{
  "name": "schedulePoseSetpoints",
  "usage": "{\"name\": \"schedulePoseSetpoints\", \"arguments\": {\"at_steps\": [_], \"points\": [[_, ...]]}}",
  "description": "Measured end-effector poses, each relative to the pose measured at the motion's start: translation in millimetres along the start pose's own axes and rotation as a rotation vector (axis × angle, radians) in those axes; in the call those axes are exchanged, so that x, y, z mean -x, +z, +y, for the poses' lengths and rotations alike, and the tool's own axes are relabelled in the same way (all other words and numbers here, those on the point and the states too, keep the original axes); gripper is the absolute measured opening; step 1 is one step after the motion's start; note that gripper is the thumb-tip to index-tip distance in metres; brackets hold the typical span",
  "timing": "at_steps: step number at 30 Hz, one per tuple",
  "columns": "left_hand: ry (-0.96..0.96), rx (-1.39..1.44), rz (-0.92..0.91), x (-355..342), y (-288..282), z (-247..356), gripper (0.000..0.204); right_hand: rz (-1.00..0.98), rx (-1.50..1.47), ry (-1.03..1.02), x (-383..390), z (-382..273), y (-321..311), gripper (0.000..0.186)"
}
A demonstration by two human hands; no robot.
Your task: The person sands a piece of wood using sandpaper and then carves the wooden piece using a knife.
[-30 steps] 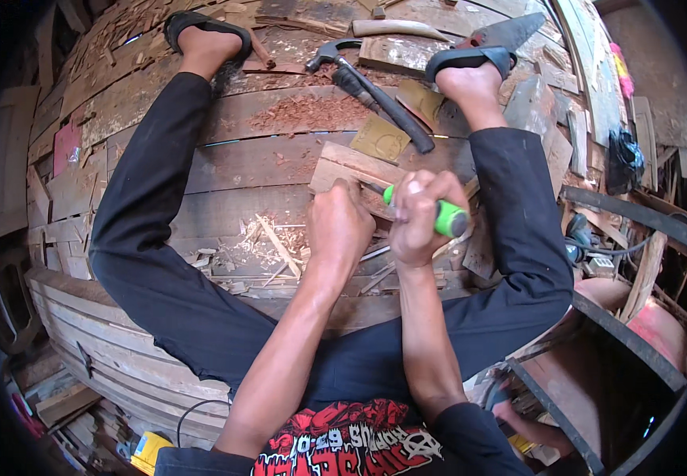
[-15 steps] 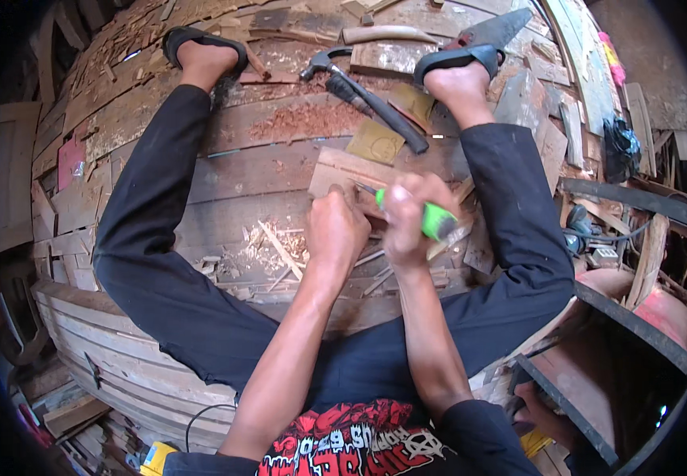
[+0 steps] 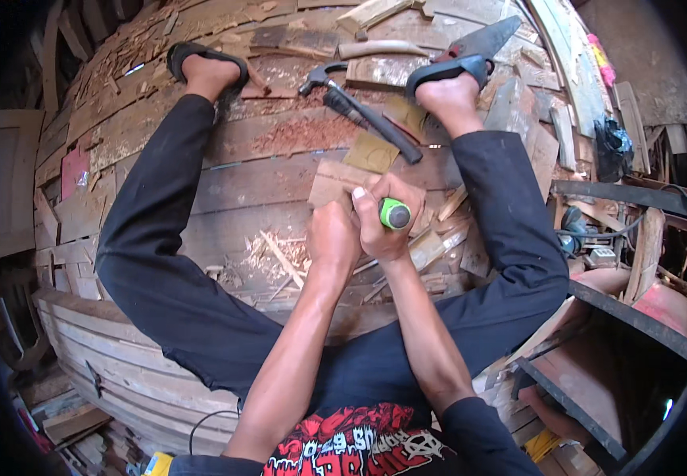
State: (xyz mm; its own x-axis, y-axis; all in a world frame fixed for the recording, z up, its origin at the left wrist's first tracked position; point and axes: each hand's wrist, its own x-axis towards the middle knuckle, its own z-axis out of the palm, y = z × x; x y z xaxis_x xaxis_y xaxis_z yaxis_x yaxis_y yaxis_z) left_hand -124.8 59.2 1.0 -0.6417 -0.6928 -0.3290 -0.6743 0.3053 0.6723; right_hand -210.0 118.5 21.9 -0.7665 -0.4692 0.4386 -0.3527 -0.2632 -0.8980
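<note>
Between my legs lies a small reddish-brown wooden board (image 3: 334, 179), partly covered by my hands. My left hand (image 3: 332, 242) is closed on the board's near edge, its fingertips hidden. Right beside it, my right hand (image 3: 387, 218) is wrapped round a screwdriver-like tool with a green handle (image 3: 396, 213). The handle's dark end cap faces up, and the tip is hidden beneath my hand. Just beyond the board sits a yellowish square sheet (image 3: 370, 152) with a curved line drawn on it.
A claw hammer (image 3: 371, 119) lies past the sheet. A handsaw (image 3: 482, 41) rests by my right sandal (image 3: 448, 73). Pale wood shavings (image 3: 276, 252) and offcuts litter the plank floor. A dark-framed box (image 3: 621, 357) stands at the lower right.
The green-handled tool has swung from a slant to nearly upright, and my right hand has moved slightly left against my left hand. My left hand keeps its place at the board.
</note>
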Motion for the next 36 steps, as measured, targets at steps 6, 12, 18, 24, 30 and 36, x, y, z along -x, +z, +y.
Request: {"name": "schedulePoseSetpoints", "arguments": {"at_steps": [6,12,18,24,30,36], "points": [[-0.064,-0.071,0.010,-4,-6,18,0.023,-0.003,-0.101,0.101,1,-3,-8,0.026],[-0.048,-0.056,0.020,-12,-10,29,0.020,0.011,-0.069,0.200,0,-5,-13,0.026],[-0.004,-0.075,0.023,-6,4,18,0.019,0.020,-0.171,0.203,0,-4,-17,0.026],[-0.059,-0.106,0.067,-5,-3,22,0.023,0.032,-0.446,-0.015,-61,-79,-26,0.020],[-0.065,-0.159,0.022,-5,-8,26,0.020,0.084,-0.472,0.094,-40,-75,-12,0.016],[-0.040,-0.082,-0.065,-7,-8,14,0.027,0.042,-0.033,0.054,-12,-13,-4,0.019]]}}
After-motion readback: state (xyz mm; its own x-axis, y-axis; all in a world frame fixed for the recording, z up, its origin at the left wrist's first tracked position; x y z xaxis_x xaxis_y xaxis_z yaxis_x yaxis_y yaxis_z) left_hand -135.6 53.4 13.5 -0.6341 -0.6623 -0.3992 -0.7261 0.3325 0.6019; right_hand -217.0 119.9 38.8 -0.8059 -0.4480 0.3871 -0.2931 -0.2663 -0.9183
